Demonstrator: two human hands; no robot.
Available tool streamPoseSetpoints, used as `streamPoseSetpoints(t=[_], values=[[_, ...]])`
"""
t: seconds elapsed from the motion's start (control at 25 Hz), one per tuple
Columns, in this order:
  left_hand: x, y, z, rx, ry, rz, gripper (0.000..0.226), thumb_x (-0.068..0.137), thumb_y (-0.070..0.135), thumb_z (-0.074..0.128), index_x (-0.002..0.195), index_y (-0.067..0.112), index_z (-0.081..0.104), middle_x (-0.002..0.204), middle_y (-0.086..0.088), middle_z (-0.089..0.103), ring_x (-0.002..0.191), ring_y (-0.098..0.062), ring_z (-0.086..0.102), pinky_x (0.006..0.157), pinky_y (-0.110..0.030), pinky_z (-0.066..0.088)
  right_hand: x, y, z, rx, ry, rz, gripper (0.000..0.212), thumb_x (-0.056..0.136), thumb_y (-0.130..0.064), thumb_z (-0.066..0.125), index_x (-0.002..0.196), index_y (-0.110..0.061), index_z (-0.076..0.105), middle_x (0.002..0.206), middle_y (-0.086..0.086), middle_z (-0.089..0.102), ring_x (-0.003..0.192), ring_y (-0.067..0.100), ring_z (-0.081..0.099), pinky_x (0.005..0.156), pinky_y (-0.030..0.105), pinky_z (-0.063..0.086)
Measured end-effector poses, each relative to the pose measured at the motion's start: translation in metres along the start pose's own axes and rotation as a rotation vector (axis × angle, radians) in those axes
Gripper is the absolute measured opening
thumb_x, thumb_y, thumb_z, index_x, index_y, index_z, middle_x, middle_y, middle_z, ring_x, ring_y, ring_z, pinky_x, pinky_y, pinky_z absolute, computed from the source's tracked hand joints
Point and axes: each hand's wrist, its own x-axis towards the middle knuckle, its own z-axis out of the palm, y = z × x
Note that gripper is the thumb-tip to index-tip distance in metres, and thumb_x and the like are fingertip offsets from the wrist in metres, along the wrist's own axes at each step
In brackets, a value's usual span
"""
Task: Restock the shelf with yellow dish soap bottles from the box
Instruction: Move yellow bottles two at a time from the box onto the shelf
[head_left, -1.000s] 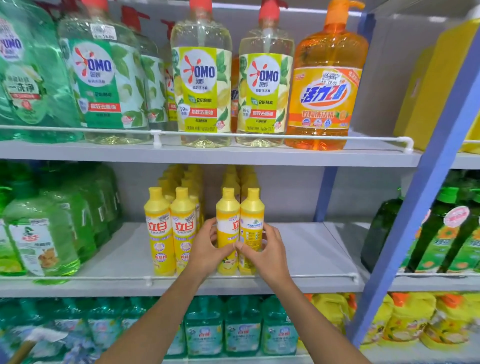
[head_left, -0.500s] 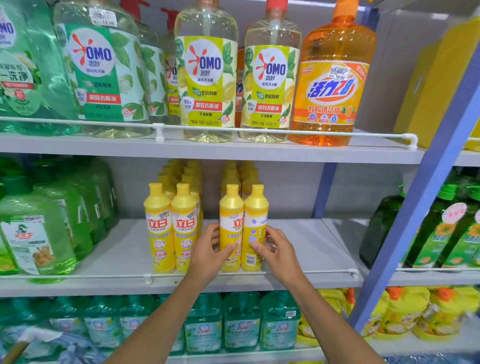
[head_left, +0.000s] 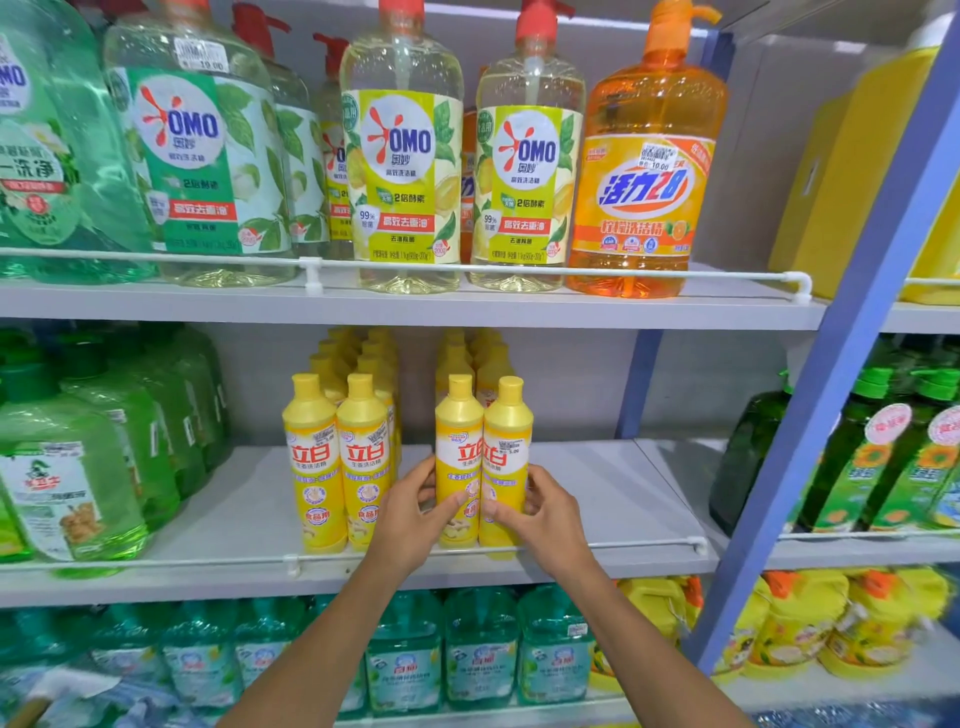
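— What stands leftmost on the middle shelf (head_left: 234, 519)?
— Green jugs (head_left: 67, 493) of clear plastic. Then two yellow bottles (head_left: 311, 467), which are slim, round-shouldered and opaque, with glossy labels.
— And the hands?
— The left hand (head_left: 408, 519) curls half-closed round a third yellow bottle (head_left: 458, 441), thumb across its front. The right hand (head_left: 545, 519) grips the fourth bottle (head_left: 508, 431). The two held bottles touch, both upright behind the white wire rail (head_left: 623, 544).
— How many altogether?
— Four in front. The rows behind are too blurred to count.
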Motion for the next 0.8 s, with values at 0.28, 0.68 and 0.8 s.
streamPoseSetpoints(t=[0.28,0.68,0.8], values=[[0.002,-0.003,0.001,0.018,0.014,-0.033,0.057,0.084,0.029,0.079,0.135,0.019,0.056,0.120,0.010,0.070,0.108,-0.003,0.067,0.092,-0.031,0.059,-0.002,-0.002,-0.012,-0.029,-0.038,-0.016,0.051,0.083,-0.026,0.082,0.130,-0.021,0.062,0.123,-0.008,0.067,0.110,0.001,0.065,0.087,0.016,0.054],[0.000,-0.008,0.016,0.052,0.105,-0.043,0.062,0.075,0.022,0.087,0.130,0.015,0.059,0.116,0.007,0.070,0.101,0.001,0.067,0.089,-0.024,0.058,-0.013,0.003,-0.005,-0.082,0.002,-0.010,0.055,0.081,-0.024,0.084,0.129,-0.027,0.057,0.118,-0.018,0.068,0.106,-0.012,0.063,0.084,0.007,0.050],[-0.004,-0.010,0.017,0.062,0.108,-0.016,0.058,0.077,0.021,0.085,0.130,0.019,0.060,0.115,0.010,0.071,0.100,0.006,0.066,0.087,-0.019,0.057,-0.011,0.008,0.004,-0.161,0.048,-0.009,0.060,0.074,-0.032,0.089,0.125,-0.029,0.058,0.111,-0.020,0.069,0.099,-0.008,0.066,0.079,0.005,0.050]])
